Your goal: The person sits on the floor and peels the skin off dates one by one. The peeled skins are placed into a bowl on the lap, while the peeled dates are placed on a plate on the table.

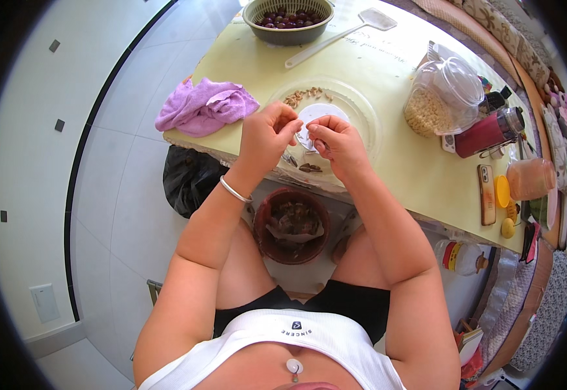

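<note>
Over a clear round plate (371,123) at the table's near edge, my left hand (269,133) and my right hand (341,143) face each other with a small gap between the fingertips. Thumb and fingers are pinched together on each; whatever they hold is too small to make out. Below them shows a white disc (331,114) in the plate's middle. Small light-brown pieces (306,96) form an arc along the plate's far side. Several dark, seed-like pieces (309,168) lie at its near side, close to my wrists.
A purple cloth (205,107) lies left of the plate. Farther back are a basket (251,23) of dark round fruit and a white spatula (322,51). On the right stand a clear tub (420,107), a dark-red bottle (485,136) and a phone (486,195). A brown bucket (267,244) sits between my knees.
</note>
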A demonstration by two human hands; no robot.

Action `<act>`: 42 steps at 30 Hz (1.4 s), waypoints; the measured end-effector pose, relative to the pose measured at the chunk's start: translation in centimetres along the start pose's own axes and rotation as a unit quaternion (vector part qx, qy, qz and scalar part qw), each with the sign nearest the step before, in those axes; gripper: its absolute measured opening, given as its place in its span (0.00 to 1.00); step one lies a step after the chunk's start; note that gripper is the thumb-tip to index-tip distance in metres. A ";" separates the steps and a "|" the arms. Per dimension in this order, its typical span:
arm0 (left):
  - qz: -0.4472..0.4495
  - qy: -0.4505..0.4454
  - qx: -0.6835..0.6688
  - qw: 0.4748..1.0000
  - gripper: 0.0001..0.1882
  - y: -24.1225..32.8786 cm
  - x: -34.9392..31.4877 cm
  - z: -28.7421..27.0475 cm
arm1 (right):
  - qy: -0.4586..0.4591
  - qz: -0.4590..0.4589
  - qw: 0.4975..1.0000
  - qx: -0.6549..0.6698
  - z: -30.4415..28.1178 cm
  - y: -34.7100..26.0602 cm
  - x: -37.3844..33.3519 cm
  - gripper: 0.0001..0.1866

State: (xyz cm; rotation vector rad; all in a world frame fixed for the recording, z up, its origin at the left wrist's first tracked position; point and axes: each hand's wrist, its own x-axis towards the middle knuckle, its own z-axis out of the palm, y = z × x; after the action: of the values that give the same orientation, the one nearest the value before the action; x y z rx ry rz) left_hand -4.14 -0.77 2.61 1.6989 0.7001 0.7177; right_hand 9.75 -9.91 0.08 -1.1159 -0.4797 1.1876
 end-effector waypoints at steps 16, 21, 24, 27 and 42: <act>0.285 0.023 0.299 0.910 0.10 -1.4 -0.8 1.3 | 0.033 -0.009 0.998 -0.044 0.2 0.1 -0.3 0.05; 0.282 0.016 0.282 0.917 0.11 -1.5 -1.1 1.6 | 0.048 -0.067 0.982 -0.169 0.1 0.5 0.0 0.04; 0.292 0.020 0.257 0.921 0.10 -1.4 -1.1 1.6 | 0.036 -0.079 0.980 -0.178 -0.1 0.5 0.2 0.04; 0.267 0.019 0.201 0.942 0.10 -0.5 -1.3 1.6 | -0.010 -0.012 0.996 -0.085 -0.8 -0.1 0.3 0.06; -0.041 -0.064 -0.191 0.979 0.08 -0.8 -0.9 1.1 | -0.028 0.064 0.997 0.019 -0.7 -1.0 -0.2 0.06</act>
State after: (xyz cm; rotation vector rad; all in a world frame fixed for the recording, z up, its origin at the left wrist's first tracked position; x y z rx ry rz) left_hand -4.00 -1.93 1.47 1.3425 0.5009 0.6340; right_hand 10.72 -10.35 0.67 -1.0950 -0.4314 1.3377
